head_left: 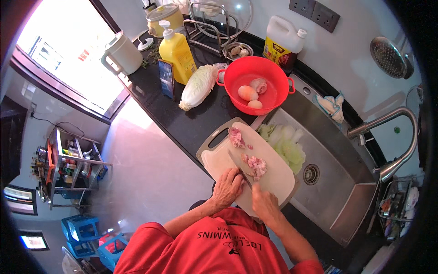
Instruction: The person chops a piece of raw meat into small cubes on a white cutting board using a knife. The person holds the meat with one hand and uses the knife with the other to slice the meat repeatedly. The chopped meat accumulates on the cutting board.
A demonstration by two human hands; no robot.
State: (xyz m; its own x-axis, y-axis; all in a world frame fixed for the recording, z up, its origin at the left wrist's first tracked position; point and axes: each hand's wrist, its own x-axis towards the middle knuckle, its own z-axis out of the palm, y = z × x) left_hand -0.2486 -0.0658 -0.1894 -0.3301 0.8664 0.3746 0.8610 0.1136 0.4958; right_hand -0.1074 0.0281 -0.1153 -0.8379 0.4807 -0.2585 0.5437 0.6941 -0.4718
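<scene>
On a pale cutting board [279, 178], my right hand [265, 203] grips the handle of a knife [237, 161]. Its blade points away and to the left, lying beside the chopped meat. Just left of the blade, my left hand [226, 188] has its fingers curled down onto a piece of meat, mostly hidden under the fingertips. A small heap of chopped pink meat [257, 167] sits right of the knife. Another chunk of meat [237, 137] rests near the board's far end, with a small scrap beside it.
Beyond the board stands a red basin [278, 86] with eggs [247, 93] and a lump of meat. A napa cabbage [199, 89], phone [166, 78] and yellow pump bottle [178, 57] are to its left. Cabbage leaves [288, 148] lie in the steel sink [337, 176], under a faucet [396, 168].
</scene>
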